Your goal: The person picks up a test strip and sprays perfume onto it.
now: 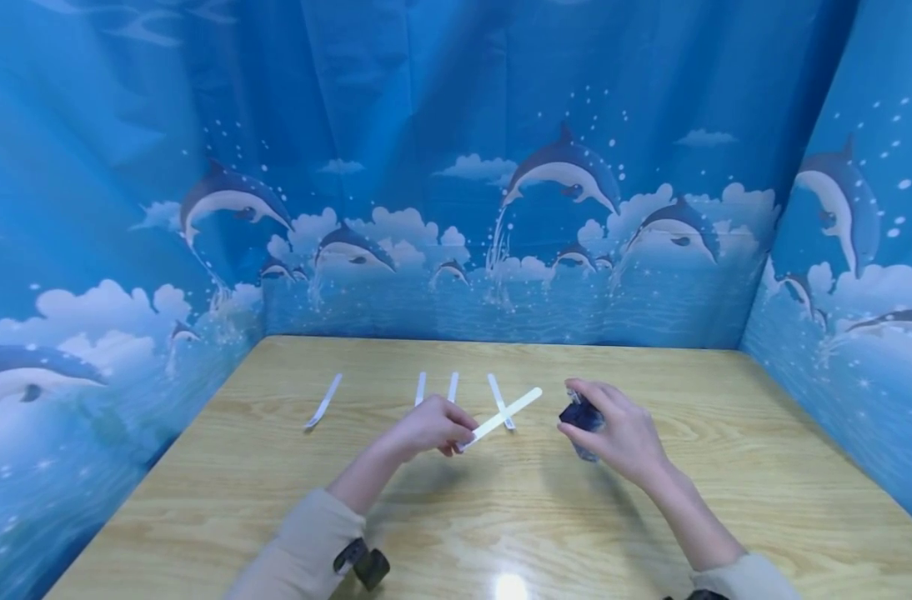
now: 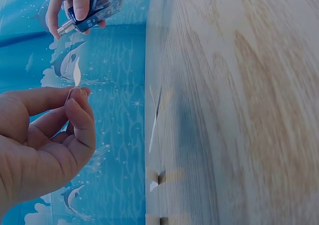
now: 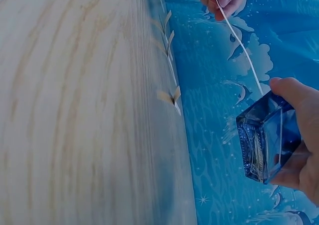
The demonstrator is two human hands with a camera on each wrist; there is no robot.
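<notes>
l hand has one end of a white paper strip pinched, r hand is wrapped round a blue glass spray bottle, hands apart, both things up over the wood table. head cam mostly loses the bottle behind fingers, but l wrist cam gets the silvery nozzle & r wrist cam the thick clear base. head cam also has 4 loose strips lying on the table, wrist cams only catch those edge-on.
</notes>
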